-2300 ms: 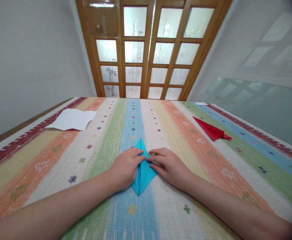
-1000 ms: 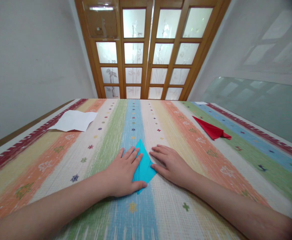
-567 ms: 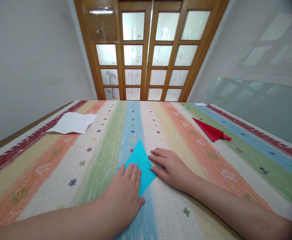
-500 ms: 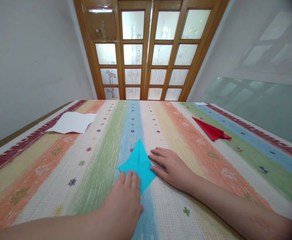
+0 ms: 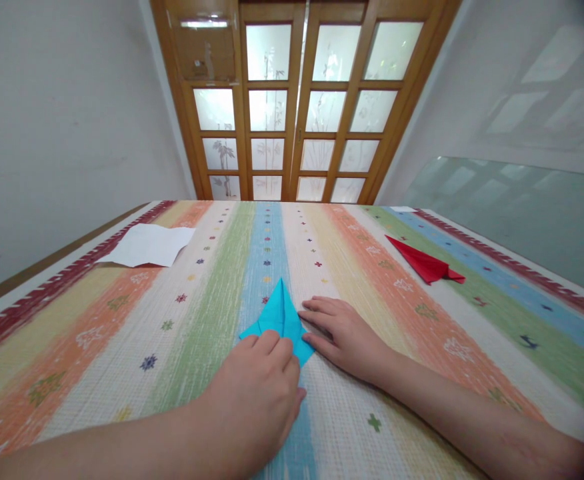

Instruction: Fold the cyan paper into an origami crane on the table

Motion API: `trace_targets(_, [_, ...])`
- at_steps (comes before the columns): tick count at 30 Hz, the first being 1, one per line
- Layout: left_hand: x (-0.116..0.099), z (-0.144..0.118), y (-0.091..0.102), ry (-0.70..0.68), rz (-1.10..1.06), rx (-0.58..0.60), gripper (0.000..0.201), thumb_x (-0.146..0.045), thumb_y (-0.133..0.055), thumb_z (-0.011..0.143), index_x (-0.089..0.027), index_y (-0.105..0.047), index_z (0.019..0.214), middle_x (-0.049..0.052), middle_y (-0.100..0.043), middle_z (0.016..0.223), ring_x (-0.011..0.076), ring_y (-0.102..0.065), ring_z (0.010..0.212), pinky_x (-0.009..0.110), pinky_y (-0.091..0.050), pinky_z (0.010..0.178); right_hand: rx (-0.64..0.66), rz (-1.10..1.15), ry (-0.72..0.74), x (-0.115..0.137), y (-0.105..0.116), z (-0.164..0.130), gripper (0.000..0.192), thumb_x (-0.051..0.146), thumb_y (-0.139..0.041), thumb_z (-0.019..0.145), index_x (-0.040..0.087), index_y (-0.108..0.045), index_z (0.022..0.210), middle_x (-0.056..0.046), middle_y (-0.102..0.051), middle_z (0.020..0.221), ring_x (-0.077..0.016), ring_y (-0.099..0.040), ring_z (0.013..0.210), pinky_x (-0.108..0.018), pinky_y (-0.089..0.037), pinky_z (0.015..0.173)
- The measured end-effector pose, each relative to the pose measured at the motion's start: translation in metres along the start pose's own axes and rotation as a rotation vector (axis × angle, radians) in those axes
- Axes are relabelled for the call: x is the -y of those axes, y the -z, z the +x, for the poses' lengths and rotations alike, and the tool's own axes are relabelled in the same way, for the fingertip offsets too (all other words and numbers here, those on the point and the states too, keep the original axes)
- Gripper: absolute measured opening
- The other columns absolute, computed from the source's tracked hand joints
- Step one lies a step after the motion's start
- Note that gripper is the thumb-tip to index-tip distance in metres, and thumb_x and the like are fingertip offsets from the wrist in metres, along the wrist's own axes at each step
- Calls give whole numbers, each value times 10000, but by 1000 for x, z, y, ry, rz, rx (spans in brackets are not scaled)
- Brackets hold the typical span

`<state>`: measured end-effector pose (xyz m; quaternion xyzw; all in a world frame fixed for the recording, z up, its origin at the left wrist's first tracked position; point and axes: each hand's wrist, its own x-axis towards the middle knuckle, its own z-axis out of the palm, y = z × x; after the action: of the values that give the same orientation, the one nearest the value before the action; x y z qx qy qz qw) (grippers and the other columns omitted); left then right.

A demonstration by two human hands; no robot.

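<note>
Mid-fold: the blue paper [image 5: 279,317] lies at the bench [image 5: 122,333] centre; left hand [image 5: 262,393] curls over its 6 o'clock tip, right hand [image 5: 342,333] flat, pinning its 3 o'clock edge; next likely needs firm creasing

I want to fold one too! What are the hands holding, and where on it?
The blue folded paper, flat on the table. The left hand covers its near end; the right hand presses its right edge. Neither lifts it.
</note>
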<state>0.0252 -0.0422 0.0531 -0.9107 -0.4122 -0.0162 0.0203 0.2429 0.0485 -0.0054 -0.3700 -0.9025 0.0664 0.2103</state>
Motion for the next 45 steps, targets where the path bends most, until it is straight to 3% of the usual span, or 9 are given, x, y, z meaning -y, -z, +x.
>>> trace_targets(4, [18,13,-32,34,29,-51,445,-377,-469,976,-81,-620,1272,196,-614,1332,361,-529,1262,503,-438,1024,20,-4,-3,3,2,-1,371,338,-596,933,244,-664,1285,-121,-652,1317,-329,-558,1265,-558,-440,1044])
trace_targets(8, [35,19,-50,90,-44,-63,592,-495,-450,975,-91,-527,1400,173,-537,1448,352,-457,1358,492,-381,1106,30,6,0,5,2,-2,377,299,-565,943,237,-647,1306,-118,-642,1328,-329,-546,1275,-561,-427,1060])
trace_targets(17, [43,23,-42,78,-100,-164,308,-362,-527,959,-159,-661,1148,124,-679,1150,312,-588,1124,492,-459,987,18,162,-1,8,0,-4,334,289,-588,940,239,-664,1261,-112,-639,1339,-310,-528,1302,-568,-396,1098])
trace_targets(21, [46,24,-40,76,-116,-190,299,-391,-527,962,-156,-682,1060,114,-695,1028,297,-613,1027,479,-479,928,50,223,1,15,3,-3,323,322,-578,956,251,-663,1258,-113,-615,1370,-294,-506,1330,-559,-376,1120])
trace_targets(29, [45,23,-39,92,-163,-224,402,-540,-556,922,-178,-695,1031,103,-706,977,307,-619,983,481,-476,883,80,188,31,23,6,-3,327,322,-573,957,277,-657,1269,-113,-575,1407,-304,-483,1344,-571,-354,1124])
trace_targets(35, [40,21,-35,74,-104,-186,208,-362,-585,915,-175,-674,916,90,-701,947,296,-619,958,465,-494,856,140,146,27,25,6,-4,328,337,-564,959,281,-649,1272,-106,-557,1423,-332,-437,1385,-610,-324,1131])
trace_targets(41, [41,23,-37,103,1,-157,177,-201,-507,923,-160,-658,840,95,-691,856,250,-632,833,382,-514,755,24,194,64,19,4,-3,227,235,-547,949,255,-721,1093,-101,-613,1336,-270,-509,1312,-510,-375,1126])
trace_targets(45, [46,23,-32,81,23,-201,194,-190,-494,924,-159,-642,801,91,-685,828,235,-634,788,350,-506,712,-97,254,7,14,4,-3,181,212,-527,953,225,-708,956,-111,-623,1265,-251,-566,1200,-458,-458,1024])
